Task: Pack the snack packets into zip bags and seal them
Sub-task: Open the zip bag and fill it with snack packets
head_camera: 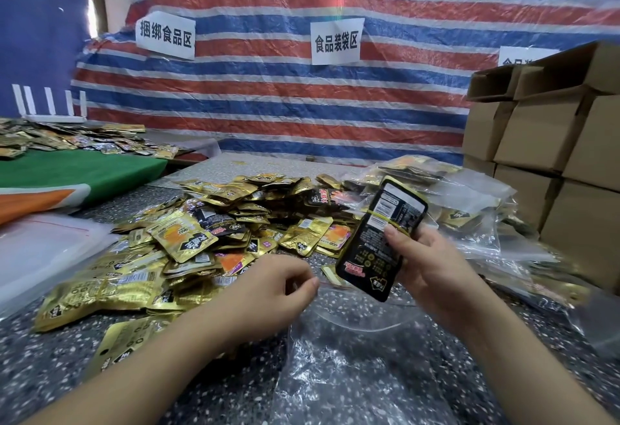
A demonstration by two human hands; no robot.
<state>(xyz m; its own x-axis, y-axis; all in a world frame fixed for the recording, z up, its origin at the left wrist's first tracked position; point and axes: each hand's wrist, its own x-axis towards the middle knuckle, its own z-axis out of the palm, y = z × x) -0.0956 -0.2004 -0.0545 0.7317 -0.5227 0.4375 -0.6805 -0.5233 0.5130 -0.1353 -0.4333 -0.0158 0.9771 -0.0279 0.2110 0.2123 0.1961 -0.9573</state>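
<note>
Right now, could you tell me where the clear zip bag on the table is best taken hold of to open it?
At its mouth edge, from the near side: the zip bag lies flat with the opening facing away toward the pile. The left hand already pinches there, while the right hand holds the banded packets.

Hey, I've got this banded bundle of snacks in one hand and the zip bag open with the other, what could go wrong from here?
1. The left hand pinches only the edge of the clear zip bag; the limp mouth may sag shut as the bundle goes in.
2. The right hand holds the bundle by its lower part, and a single yellow rubber band binds it; packets could slide loose.
3. The loose packet pile lies close by, so strays might get swept in.
</note>
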